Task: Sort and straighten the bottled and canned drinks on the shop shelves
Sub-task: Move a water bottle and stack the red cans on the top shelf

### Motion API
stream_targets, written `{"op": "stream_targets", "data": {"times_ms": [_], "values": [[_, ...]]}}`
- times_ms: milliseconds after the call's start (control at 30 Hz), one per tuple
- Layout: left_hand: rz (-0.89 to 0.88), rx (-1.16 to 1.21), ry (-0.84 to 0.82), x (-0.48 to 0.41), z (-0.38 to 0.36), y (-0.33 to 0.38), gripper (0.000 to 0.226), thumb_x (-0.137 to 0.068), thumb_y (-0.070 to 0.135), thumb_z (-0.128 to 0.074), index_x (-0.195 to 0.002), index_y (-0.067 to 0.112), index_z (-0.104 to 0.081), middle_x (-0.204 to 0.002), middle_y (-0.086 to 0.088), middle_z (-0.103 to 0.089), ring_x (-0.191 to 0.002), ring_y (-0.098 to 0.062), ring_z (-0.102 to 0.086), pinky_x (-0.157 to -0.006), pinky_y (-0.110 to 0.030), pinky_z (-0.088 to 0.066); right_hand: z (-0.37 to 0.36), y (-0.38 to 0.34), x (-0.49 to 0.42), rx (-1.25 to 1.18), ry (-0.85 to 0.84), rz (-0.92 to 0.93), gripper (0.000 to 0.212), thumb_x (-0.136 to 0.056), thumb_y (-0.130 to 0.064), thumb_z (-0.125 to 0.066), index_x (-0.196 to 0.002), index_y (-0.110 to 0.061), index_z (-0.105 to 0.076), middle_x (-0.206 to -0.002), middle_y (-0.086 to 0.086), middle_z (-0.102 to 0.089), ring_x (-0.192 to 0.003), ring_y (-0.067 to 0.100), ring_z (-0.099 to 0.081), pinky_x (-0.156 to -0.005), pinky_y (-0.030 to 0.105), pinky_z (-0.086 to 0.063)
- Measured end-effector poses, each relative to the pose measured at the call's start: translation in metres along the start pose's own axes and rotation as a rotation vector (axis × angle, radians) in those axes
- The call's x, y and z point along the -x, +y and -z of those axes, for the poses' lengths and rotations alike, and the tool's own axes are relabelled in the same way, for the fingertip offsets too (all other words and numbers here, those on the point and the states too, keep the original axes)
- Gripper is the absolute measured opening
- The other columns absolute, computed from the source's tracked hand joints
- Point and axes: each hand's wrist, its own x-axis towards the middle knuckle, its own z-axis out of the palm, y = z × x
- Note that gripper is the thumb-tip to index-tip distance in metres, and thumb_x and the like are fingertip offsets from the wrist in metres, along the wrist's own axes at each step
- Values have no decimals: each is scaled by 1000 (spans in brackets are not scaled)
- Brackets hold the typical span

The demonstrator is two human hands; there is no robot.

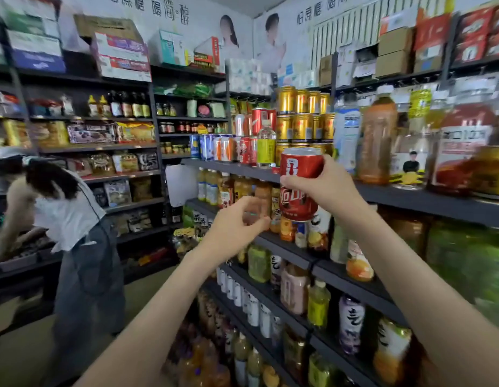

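Note:
My right hand (328, 185) grips a red drink can (298, 202) with white lettering, held upright in the air in front of the top drinks shelf (410, 195). My left hand (237, 227) hovers lower and to the left of the can, fingers loosely curled, holding nothing. Behind the can stand stacked gold cans (301, 118), red cans (248, 149) and a yellow-labelled bottle (266, 146). Tall tea and juice bottles (377, 141) line the shelf to the right.
Lower shelves (349, 283) hold rows of bottled drinks, several tilted. A person in a white top and jeans (75, 224) bends over at the left by the snack shelves (103, 146). Cardboard boxes (395, 51) sit on top of the racks. Floor (147, 297) lies between.

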Motion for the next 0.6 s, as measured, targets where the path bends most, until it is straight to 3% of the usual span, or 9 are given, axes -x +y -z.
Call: {"op": "stream_targets", "data": {"times_ms": [167, 233, 333, 400, 533, 600], "values": [[60, -56, 47, -70, 47, -82, 40, -91, 36, -60, -128, 24, -52, -120, 9, -59, -99, -4, -57, -81, -18, -44, -91, 22, -96, 4, 3, 37, 61, -69, -38, -82, -119, -23, -49, -116, -5, -57, -105, 15, -55, -87, 33, -48], [68, -79, 59, -93, 66, -117, 38, -91, 34, -60, -127, 24, -53, -114, 10, -60, -95, -2, -57, -78, -14, -44, -128, 30, -126, -24, 6, 22, 64, -70, -38, -81, -123, -21, -49, -114, -6, -56, -104, 13, -54, -87, 32, -47], [76, -56, 51, -130, 90, -173, 32, -92, 33, -59, -123, 25, -55, -107, 13, -61, -91, 4, -56, -70, -6, -43, -183, 44, -166, -90, -10, -2, 50, -73, -34, -80, -111, -27, -48, -100, -14, -55, -94, 7, -54, -78, 24, -43], [73, -32, 36, -160, 104, -209, 31, -91, 36, -59, -120, 27, -54, -109, 12, -61, -91, 5, -56, -70, -7, -43, -219, 54, -193, -116, 0, -24, 52, -70, -37, -81, -111, -25, -51, -102, -14, -58, -94, 6, -57, -74, 20, -43], [7, 66, -109, -225, 123, -273, 47, -86, 41, -65, -127, 34, -43, -114, 15, -58, -96, 7, -55, -81, -16, -48, -283, 73, -241, -158, 52, -81, 54, -66, -41, -82, -110, -29, -54, -106, -12, -63, -94, 3, -59, -71, 19, -44], [-45, 134, -227, -252, 132, -295, 58, -82, 40, -70, -130, 36, -38, -115, 21, -56, -97, 12, -55, -84, -11, -46, -308, 77, -259, -143, 91, -92, 44, -68, -37, -82, -100, -34, -53, -99, -16, -62, -90, -1, -58, -69, 16, -43]]}}
